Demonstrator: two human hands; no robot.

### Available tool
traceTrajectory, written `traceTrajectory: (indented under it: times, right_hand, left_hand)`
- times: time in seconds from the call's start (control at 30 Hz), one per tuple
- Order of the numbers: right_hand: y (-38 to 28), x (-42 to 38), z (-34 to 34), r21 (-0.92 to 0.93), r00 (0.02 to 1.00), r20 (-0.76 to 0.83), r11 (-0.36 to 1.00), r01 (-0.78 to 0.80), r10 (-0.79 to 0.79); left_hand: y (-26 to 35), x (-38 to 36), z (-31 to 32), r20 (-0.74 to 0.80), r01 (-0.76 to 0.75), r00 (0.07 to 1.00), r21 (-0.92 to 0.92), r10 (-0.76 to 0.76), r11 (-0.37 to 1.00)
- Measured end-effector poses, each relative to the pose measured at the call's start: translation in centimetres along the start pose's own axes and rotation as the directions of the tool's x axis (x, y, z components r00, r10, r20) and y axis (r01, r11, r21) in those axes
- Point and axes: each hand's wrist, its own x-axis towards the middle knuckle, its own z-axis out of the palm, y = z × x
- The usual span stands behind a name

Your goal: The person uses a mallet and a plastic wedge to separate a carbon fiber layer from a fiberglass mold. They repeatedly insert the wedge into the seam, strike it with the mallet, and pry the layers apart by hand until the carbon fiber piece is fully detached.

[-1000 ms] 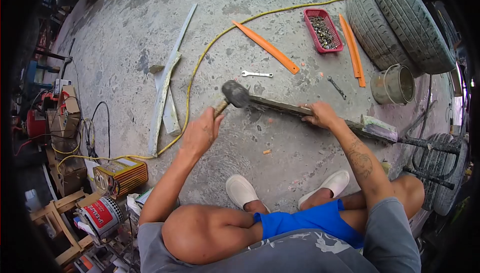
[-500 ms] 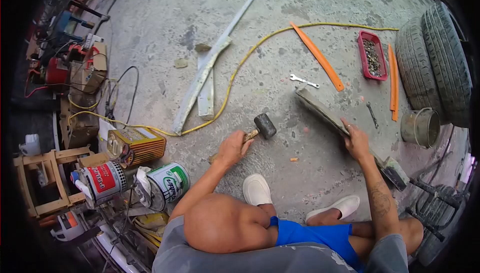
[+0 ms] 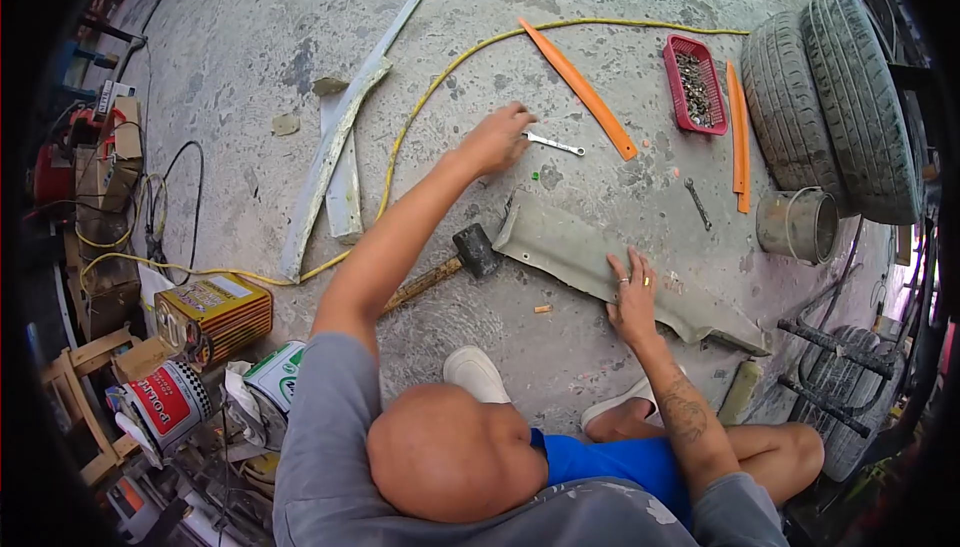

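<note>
My left hand [image 3: 495, 140] reaches out over the floor at the jaw end of a silver combination wrench [image 3: 556, 144]; its fingers look apart, and I cannot see a grip on the tool. Under my right hand [image 3: 634, 305] lies a long grey-green, dirty panel [image 3: 570, 242] with a bent edge. The fingers of that hand are spread on its surface. Between my arms a rubber mallet [image 3: 474, 251] with a wooden handle rests on the floor, its black head touching or close to the panel's left end.
Orange strips [image 3: 580, 92], a dark wrench [image 3: 697, 204], a pink basket of small hardware [image 3: 697, 87], a bucket [image 3: 797, 226] and tires [image 3: 862, 107] lie ahead and right. A yellow hose [image 3: 402, 137] crosses the floor beside pale strips [image 3: 335, 167]. Cans [image 3: 212, 317] stand at left.
My left hand has let go of the mallet and moved forward to the silver wrench. The panel, tilted on edge before, now lies flatter on the floor under my right hand. The view has shifted.
</note>
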Motion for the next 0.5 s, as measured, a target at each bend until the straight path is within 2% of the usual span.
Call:
traceTrajectory:
  times: [0.03,0.1,0.13,0.2,0.33,0.4,0.47,0.5]
  right_hand:
    - [0.2,-0.1,0.0,-0.008,1.0,0.005,1.0,0.002,-0.002]
    - [0.5,0.2,-0.5,0.003,0.999,0.045,1.0,-0.006,0.006]
    - [0.7,0.3,-0.9,-0.007,0.999,0.052,1.0,-0.005,0.005]
    - [0.7,0.8,-1.6,0.006,0.995,0.099,1.0,-0.002,0.002]
    - [0.7,3.5,-1.3,0.049,0.996,0.061,0.997,0.058,-0.061]
    - [-0.5,5.3,-2.0,0.147,0.988,0.143,0.989,0.035,-0.056]
    - [-0.7,6.7,-2.3,0.121,0.991,0.13,0.992,0.024,-0.04]
    - [-0.8,7.3,-2.6,0.104,0.98,0.198,0.994,-0.021,0.0]
  left_hand:
    - [0.4,0.6,0.9,-0.005,0.004,1.0,-0.007,-0.004,1.0]
    - [0.9,1.6,2.0,0.019,-0.059,0.998,0.251,0.056,0.966]
    - [0.9,1.7,2.0,0.013,-0.053,0.999,0.241,0.051,0.969]
    - [0.6,2.0,2.1,0.129,0.015,0.991,0.189,-0.04,0.982]
    - [-0.1,2.0,2.6,0.121,0.04,0.991,0.09,-0.051,0.995]
    - [-0.4,2.2,2.8,0.118,0.058,0.991,0.063,-0.065,0.996]
    - [-1.1,1.8,2.8,0.098,0.043,0.994,0.041,-0.047,0.998]
    - [-1.3,1.4,2.5,0.078,0.036,0.996,0.023,-0.038,0.999]
